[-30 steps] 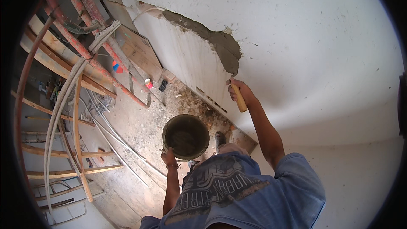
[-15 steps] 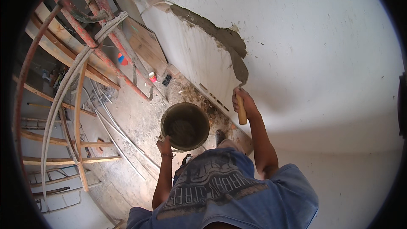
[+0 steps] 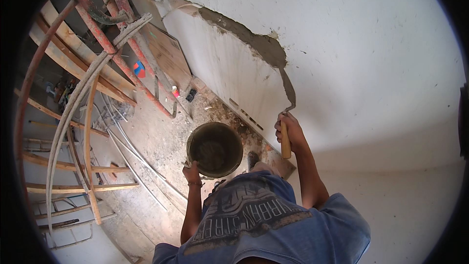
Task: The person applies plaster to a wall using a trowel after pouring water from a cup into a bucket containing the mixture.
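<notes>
In the head view, a trowel (image 3: 288,93) is gripped by its wooden handle in the right hand (image 3: 288,131), the fingers wrapped fully round it, and the steel blade is laid against the white wall (image 3: 371,58) at the lower end of a band of grey mortar (image 3: 246,36); the blade is held nearly flat to the wall, it seems so that the wet mix can be pressed and drawn along the edge. A round bucket (image 3: 215,149), dark inside with mortar, is held at its rim by the left hand (image 3: 191,172), the fingers closed over the near edge, and is kept just below and beside the trowel, probably so that mix stays within easy reach and droppings are caught. Below the bucket the floor (image 3: 151,137) is seen strewn with rubble and dust. To the left, red scaffold tubes (image 3: 117,54), wooden planks (image 3: 73,63) and bent grey conduit pipes (image 3: 73,117) are stacked, well apart from both hands. The person's blue shirt (image 3: 273,230) fills the lower edge.
</notes>
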`<state>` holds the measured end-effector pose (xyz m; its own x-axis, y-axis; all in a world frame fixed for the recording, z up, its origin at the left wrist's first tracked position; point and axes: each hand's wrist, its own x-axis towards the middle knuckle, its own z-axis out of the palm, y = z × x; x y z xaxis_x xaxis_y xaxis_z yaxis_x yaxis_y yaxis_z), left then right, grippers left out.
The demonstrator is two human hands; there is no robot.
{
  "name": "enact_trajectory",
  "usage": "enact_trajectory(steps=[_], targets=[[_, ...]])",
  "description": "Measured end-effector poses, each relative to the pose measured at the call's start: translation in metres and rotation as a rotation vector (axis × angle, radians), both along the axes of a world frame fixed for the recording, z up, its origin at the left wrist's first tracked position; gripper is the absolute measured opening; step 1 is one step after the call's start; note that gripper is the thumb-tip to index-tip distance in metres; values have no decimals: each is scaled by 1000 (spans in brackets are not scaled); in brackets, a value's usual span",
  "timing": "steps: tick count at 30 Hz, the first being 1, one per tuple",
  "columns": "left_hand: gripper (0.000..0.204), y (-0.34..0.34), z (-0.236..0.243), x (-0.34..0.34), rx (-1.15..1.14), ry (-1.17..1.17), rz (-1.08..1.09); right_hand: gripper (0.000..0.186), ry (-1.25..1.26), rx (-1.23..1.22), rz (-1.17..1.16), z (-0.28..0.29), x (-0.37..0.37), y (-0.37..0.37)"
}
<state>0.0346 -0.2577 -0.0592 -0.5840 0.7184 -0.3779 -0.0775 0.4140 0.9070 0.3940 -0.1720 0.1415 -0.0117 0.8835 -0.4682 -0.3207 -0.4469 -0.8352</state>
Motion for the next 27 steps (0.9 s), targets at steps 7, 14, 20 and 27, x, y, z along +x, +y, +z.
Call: enact_trajectory(steps=[7, 14, 20, 27], targets=[[23, 2, -10, 1, 41, -27, 1, 15, 30, 85, 126, -10, -1, 99], [27, 0, -6, 2, 125, -118, 73, 21, -32, 66, 106, 15, 29, 47], [26, 13, 16, -4, 113, -127, -6, 22, -187, 85, -36, 31, 50, -28], [25, 23, 49, -11, 145, -193, 18, 20, -280, 50, 204, 9, 22, -55]])
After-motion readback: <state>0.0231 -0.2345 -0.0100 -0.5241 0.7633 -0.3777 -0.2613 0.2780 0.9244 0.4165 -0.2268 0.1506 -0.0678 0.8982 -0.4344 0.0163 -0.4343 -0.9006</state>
